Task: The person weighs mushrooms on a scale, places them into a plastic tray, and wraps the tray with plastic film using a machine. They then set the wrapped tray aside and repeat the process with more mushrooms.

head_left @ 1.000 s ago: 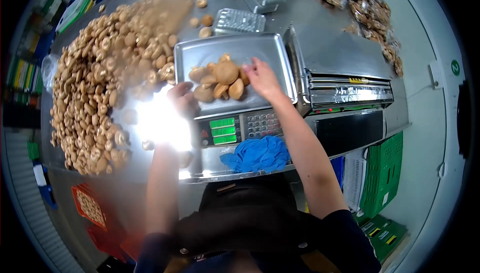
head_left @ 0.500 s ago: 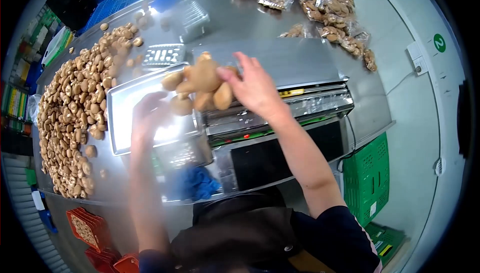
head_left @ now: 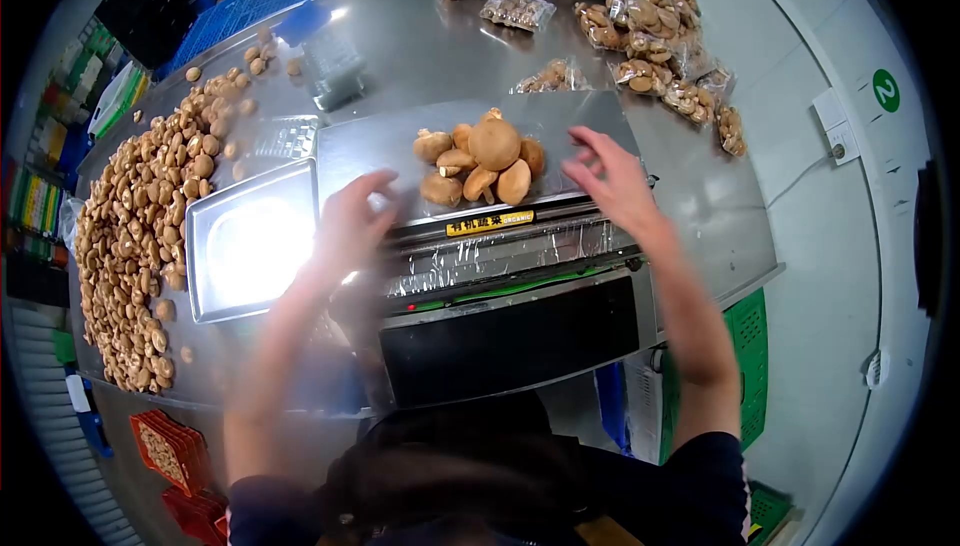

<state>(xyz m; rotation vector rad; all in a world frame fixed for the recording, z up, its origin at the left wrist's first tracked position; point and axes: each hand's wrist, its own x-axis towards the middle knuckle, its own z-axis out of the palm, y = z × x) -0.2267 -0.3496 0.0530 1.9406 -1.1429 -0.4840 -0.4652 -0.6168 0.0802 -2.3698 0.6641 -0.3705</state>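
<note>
A small heap of brown-capped mushrooms (head_left: 495,146) sits on the flat metal plate of a film-wrapping machine (head_left: 500,276), just behind its front roller. My left hand (head_left: 357,214), somewhat blurred, hovers left of the heap with its fingers apart and nothing in them. On the other side, my right hand (head_left: 608,176) is open, thumb and fingers spread toward the mushrooms without touching them. Clear film stretches along the front of the machine below a yellow printed label strip (head_left: 490,223).
Loose mushrooms (head_left: 135,236) spread over the table's left side, beside a shiny metal tray (head_left: 202,286). Clear plastic trays (head_left: 335,76) stand behind it. Bagged mushrooms (head_left: 650,31) are piled at the back right near the wall. Red baskets (head_left: 175,451) stand on the floor at left.
The mushrooms that were between my hands now lie on the machine's plate. Both hands have come away to either side of them. The camera view has shifted slightly.
</note>
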